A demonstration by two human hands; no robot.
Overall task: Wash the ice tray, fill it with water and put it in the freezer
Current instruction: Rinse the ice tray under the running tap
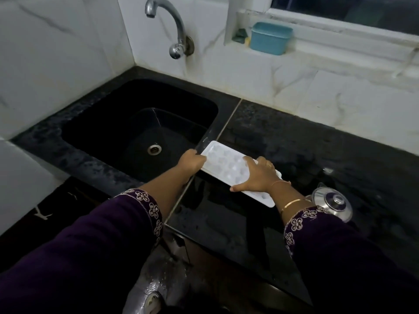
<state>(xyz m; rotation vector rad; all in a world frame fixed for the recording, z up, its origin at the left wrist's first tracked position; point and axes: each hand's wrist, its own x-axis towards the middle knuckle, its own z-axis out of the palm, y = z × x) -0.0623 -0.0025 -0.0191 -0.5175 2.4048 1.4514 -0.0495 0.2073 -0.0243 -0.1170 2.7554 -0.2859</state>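
the right hand (254, 175) lies across the middle of the ice tray (226, 162), hiding several cells; whether it grips or presses is unclear. the left hand (191, 160) curls over the tray's left end, fingertips out of sight. what the cells hold is too blurred to tell. at near right, a sleeve (340, 257) covers part of a steel lid (335, 201). the window (340, 10) is cut by the top edge, a shiny metal object (156, 288) by the bottom.

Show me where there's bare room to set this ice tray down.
Bare black granite counter stretches between the white plastic ice tray and the marble wall. The black sink basin is open too. Crowded: the near right, by the steel pot lid.
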